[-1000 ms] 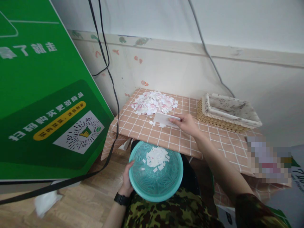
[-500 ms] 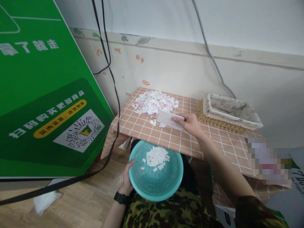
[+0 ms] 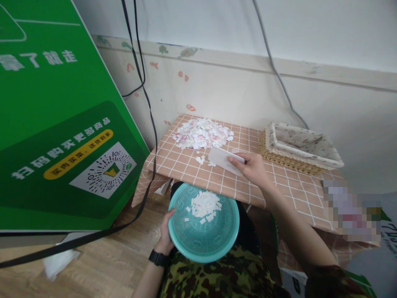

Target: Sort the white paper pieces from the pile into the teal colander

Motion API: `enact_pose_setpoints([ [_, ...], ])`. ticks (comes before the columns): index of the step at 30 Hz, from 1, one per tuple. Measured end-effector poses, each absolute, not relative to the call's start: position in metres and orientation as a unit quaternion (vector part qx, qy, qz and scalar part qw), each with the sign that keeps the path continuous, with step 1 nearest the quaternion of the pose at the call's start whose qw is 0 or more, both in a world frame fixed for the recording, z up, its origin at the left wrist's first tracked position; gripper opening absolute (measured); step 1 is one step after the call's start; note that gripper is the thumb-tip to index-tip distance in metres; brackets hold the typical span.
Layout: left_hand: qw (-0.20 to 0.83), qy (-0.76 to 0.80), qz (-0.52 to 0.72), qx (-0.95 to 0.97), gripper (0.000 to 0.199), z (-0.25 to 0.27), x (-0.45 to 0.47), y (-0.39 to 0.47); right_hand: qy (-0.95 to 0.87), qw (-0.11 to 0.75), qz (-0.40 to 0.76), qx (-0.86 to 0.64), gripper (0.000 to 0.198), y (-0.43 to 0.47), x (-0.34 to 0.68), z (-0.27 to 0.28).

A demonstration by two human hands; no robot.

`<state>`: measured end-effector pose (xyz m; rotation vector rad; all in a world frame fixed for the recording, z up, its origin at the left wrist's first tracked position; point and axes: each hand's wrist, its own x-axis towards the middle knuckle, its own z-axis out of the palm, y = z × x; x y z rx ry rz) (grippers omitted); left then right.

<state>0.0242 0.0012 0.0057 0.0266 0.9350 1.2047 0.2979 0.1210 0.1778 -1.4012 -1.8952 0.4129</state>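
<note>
My left hand (image 3: 167,231) grips the left rim of a round turquoise plastic colander (image 3: 204,244) that rests on my lap, just below the table edge. White paper scraps (image 3: 206,204) lie together inside it. Over the table, my right hand (image 3: 251,165) is closed on a flat white card (image 3: 223,159), thumb on top and fingers behind. The card leans low over the cloth, and a few loose scraps (image 3: 200,159) lie by its left end. Behind it spreads a big heap of white and pinkish paper scraps (image 3: 201,133).
A lined wicker basket (image 3: 291,159) stands right on the checked tablecloth (image 3: 248,186). Black cables (image 3: 151,107) hang at left before a green cabinet (image 3: 62,124). A grey cable (image 3: 276,74) runs down the wall. A blurred-out item (image 3: 347,207) lies at the right edge.
My right hand has drawn the card slightly right, away from the heap. The colander and my left hand have stayed in place.
</note>
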Motion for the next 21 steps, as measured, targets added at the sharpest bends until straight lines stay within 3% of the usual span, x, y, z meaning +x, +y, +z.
enact_pose_setpoints([
  [8, 0.713, 0.439, 0.546, 0.015, 0.022, 0.007, 0.025, 0.001, -0.722, 0.361, 0.103, -0.581, 0.036, 0.119, 0.294, 0.169],
  [21, 0.716, 0.426, 0.552, 0.014, 0.019, 0.006, 0.024, 0.001, -0.741, 0.355, 0.162, -0.547, 0.039, 0.115, 0.287, 0.171],
])
